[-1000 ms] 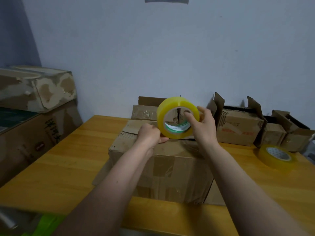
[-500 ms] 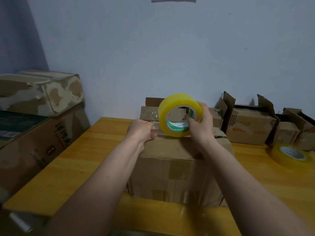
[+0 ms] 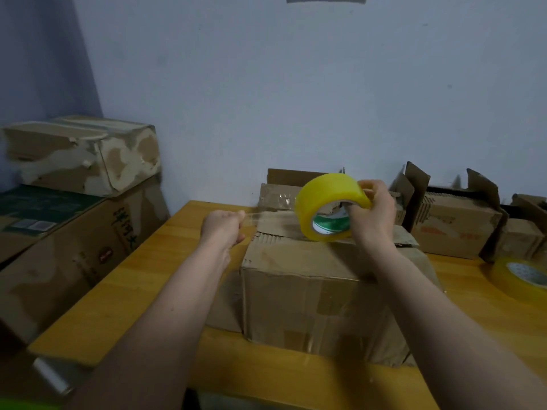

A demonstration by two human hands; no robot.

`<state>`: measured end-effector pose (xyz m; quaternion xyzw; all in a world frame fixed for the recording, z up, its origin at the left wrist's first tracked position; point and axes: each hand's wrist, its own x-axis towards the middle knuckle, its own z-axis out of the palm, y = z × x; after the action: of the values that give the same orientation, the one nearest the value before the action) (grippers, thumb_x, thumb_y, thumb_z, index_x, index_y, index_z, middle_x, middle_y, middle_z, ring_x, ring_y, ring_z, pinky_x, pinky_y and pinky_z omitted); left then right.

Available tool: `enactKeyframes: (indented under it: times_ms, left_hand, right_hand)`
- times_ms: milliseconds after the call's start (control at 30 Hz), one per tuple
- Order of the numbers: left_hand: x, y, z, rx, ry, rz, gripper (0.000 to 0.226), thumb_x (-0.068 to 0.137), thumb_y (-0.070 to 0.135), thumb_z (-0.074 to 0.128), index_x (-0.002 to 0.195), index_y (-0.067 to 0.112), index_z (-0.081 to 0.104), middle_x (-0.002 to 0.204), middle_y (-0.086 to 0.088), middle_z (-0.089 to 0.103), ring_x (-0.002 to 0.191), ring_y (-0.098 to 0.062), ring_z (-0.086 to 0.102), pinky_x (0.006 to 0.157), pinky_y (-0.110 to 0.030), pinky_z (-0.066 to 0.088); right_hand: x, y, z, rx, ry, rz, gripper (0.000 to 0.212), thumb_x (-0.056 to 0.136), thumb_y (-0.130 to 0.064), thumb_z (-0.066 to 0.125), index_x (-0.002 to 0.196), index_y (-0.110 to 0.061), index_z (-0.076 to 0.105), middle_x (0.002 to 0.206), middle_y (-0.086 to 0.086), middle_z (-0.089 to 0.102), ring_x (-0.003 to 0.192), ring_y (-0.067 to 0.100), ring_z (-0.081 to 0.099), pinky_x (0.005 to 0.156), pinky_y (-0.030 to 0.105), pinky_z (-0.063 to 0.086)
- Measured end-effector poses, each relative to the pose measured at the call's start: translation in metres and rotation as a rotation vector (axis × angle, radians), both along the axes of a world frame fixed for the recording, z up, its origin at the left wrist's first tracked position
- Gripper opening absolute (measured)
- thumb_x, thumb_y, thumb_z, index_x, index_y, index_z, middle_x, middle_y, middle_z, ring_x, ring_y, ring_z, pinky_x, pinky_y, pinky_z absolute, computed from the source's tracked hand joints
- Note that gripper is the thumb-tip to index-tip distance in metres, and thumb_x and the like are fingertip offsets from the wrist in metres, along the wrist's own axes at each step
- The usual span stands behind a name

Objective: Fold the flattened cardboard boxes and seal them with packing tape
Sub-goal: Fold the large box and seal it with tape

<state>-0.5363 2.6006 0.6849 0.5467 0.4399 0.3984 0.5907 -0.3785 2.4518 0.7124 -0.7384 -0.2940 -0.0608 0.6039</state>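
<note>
A person stands at a wooden table point(image 3: 124, 294) whose near-left stretch lies bare, with a folded cardboard box point(image 3: 319, 294) standing upright on it near the front edge, just clear of the open-flapped boxes point(image 3: 453, 229) lined against the wall behind it. Above the box's far top edge, the right hand point(image 3: 371, 216) grips a yellow tape roll point(image 3: 328, 207), fingers curled through its core and thumb over the rim. Left of the box, above bare tabletop, the left hand point(image 3: 223, 223) pinches the free end of a clear tape strip point(image 3: 266, 220) stretched taut from the roll. To the box's right, a second tape roll point(image 3: 521, 275) lies flat on the table.
</note>
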Motion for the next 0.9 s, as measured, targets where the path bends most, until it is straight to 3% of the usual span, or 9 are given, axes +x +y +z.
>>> enactKeyframes:
  times_ms: [133, 267, 433, 533, 633, 733, 767, 833, 900]
  left_hand:
    - [0.003, 0.004, -0.011, -0.024, 0.039, 0.016, 0.017, 0.098, 0.02, 0.054, 0.081, 0.015, 0.055, 0.08, 0.0, 0.052, 0.063, -0.012, 0.047, 0.074, -0.031, 0.054]
    - [0.004, 0.013, -0.023, -0.033, 0.09, 0.007, 0.023, 0.098, 0.017, 0.05, 0.076, 0.012, 0.051, 0.07, -0.001, 0.045, 0.057, -0.014, 0.04, 0.055, -0.025, 0.045]
    - [0.003, 0.026, -0.036, -0.075, 0.126, -0.021, 0.025, 0.099, 0.018, 0.049, 0.075, 0.012, 0.05, 0.068, -0.004, 0.045, 0.053, -0.016, 0.038, 0.064, -0.032, 0.044]
    - [0.004, 0.023, -0.054, -0.142, 0.153, -0.143, 0.021, 0.094, 0.026, 0.056, 0.086, 0.006, 0.058, 0.078, -0.008, 0.059, 0.064, -0.021, 0.053, 0.06, -0.03, 0.045]
    - [0.011, 0.015, -0.062, -0.105, 0.255, -0.201, 0.03, 0.093, 0.034, 0.057, 0.089, 0.004, 0.061, 0.098, -0.016, 0.064, 0.086, -0.028, 0.061, 0.067, -0.032, 0.044]
    - [0.007, 0.014, -0.051, 0.06, 0.58, -0.123, 0.063, 0.088, 0.041, 0.065, 0.135, 0.005, 0.041, 0.139, -0.019, 0.039, 0.124, -0.034, 0.046, 0.097, -0.037, 0.041]
    - [0.001, 0.012, -0.047, 0.105, 0.574, -0.093, 0.075, 0.088, 0.038, 0.067, 0.145, 0.007, 0.029, 0.147, -0.015, 0.031, 0.131, -0.032, 0.04, 0.103, -0.038, 0.038]
    - [-0.007, 0.002, -0.036, 0.275, 0.373, -0.162, 0.068, 0.094, 0.027, 0.06, 0.15, 0.011, 0.024, 0.153, -0.007, 0.032, 0.137, -0.024, 0.038, 0.109, -0.036, 0.035]
    - [-0.01, -0.018, -0.027, 0.467, 0.248, -0.438, 0.065, 0.098, 0.034, 0.052, 0.153, 0.017, 0.021, 0.157, -0.001, 0.028, 0.142, -0.017, 0.03, 0.114, -0.036, 0.03]
  right_hand:
    - [-0.003, 0.005, -0.005, -0.011, 0.009, 0.051, 0.037, 0.089, 0.002, 0.053, 0.121, -0.016, 0.053, 0.104, 0.002, 0.055, 0.099, 0.021, 0.054, 0.081, 0.031, 0.043]
    - [-0.009, 0.013, 0.001, -0.111, -0.156, 0.077, 0.045, 0.086, 0.007, 0.048, 0.121, -0.02, 0.05, 0.107, 0.007, 0.054, 0.099, 0.026, 0.052, 0.083, 0.043, 0.048]
    - [-0.018, 0.026, 0.01, -0.286, -0.381, 0.043, 0.048, 0.083, 0.006, 0.051, 0.126, -0.014, 0.049, 0.116, 0.014, 0.051, 0.102, 0.031, 0.049, 0.08, 0.038, 0.041]
    - [-0.018, 0.027, 0.008, -0.333, -0.419, 0.027, 0.047, 0.084, 0.004, 0.052, 0.127, -0.014, 0.048, 0.113, 0.014, 0.05, 0.095, 0.028, 0.047, 0.074, 0.033, 0.035]
    - [-0.017, 0.027, 0.006, -0.354, -0.42, 0.017, 0.045, 0.086, 0.003, 0.053, 0.127, -0.014, 0.047, 0.112, 0.012, 0.05, 0.093, 0.024, 0.045, 0.075, 0.034, 0.036]
    - [-0.015, 0.027, 0.008, -0.365, -0.445, -0.002, 0.049, 0.082, 0.006, 0.051, 0.127, -0.014, 0.047, 0.114, 0.012, 0.05, 0.099, 0.03, 0.048, 0.074, 0.033, 0.034]
    - [-0.015, 0.028, 0.009, -0.372, -0.456, -0.007, 0.05, 0.081, 0.008, 0.05, 0.126, -0.014, 0.047, 0.115, 0.012, 0.05, 0.098, 0.029, 0.047, 0.073, 0.033, 0.033]
    - [-0.014, 0.029, 0.011, -0.382, -0.462, -0.014, 0.049, 0.079, 0.011, 0.05, 0.123, -0.013, 0.046, 0.113, 0.012, 0.048, 0.092, 0.025, 0.043, 0.072, 0.033, 0.033]
    - [-0.013, 0.029, 0.011, -0.381, -0.452, -0.014, 0.046, 0.079, 0.012, 0.049, 0.119, -0.011, 0.044, 0.109, 0.01, 0.046, 0.088, 0.022, 0.04, 0.071, 0.033, 0.032]
